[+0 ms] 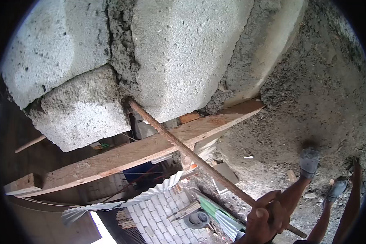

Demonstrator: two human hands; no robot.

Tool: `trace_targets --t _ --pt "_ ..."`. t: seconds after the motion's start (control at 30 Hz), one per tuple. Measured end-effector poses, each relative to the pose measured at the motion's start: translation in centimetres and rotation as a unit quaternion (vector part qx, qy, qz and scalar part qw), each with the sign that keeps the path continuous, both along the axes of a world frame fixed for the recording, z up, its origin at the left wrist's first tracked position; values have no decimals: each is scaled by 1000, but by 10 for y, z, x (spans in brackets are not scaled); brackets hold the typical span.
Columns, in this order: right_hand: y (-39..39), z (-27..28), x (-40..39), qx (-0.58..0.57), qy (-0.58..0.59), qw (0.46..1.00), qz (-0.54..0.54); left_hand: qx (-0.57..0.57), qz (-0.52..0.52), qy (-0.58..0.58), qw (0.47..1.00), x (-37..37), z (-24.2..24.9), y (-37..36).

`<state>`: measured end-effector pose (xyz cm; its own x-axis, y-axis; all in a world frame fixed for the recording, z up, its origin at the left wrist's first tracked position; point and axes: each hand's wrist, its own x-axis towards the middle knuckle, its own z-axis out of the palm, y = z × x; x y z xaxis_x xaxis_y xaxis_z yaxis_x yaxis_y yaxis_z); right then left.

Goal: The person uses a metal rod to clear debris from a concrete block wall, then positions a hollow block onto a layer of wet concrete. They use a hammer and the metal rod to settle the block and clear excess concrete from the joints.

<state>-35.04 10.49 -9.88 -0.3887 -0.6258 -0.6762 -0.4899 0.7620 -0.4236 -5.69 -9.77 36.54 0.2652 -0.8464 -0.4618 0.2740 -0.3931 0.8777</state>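
Observation:
My left hand (266,215) is closed around a rusty rebar rod (199,160) near its lower right end, with the thumb and curled fingers showing. From there the rod slants up and left, crosses over a wooden beam (130,156), and its far end meets a dark gap between rough grey concrete blocks (191,53). What looks like my right arm (349,203) runs along the right edge; it is dark and narrow there, and its fingers cannot be made out.
My grey shoes (310,160) stand on loose, rubble-strewn dirt (272,142). Below the beam lie corrugated metal sheeting (126,205), light paving blocks (162,215), a dark round tub or tire (197,219) and a green sheet (211,207). A thin rod (30,144) pokes out at the left.

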Motion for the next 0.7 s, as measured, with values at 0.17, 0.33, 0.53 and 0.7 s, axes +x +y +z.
trace_targets --t 0.17,0.33,0.53,0.7 --pt "-6 -10 35 -86 36 995 27 5 24 -35 999 2 -13 -3" --pt "-16 -10 33 -138 73 986 52 6 45 -11 999 -1 -11 -1" --pt "-19 -11 24 -156 86 982 68 -3 43 24 999 -11 -5 -3" --pt "1 -28 9 -73 56 992 85 37 62 23 997 -14 2 2"
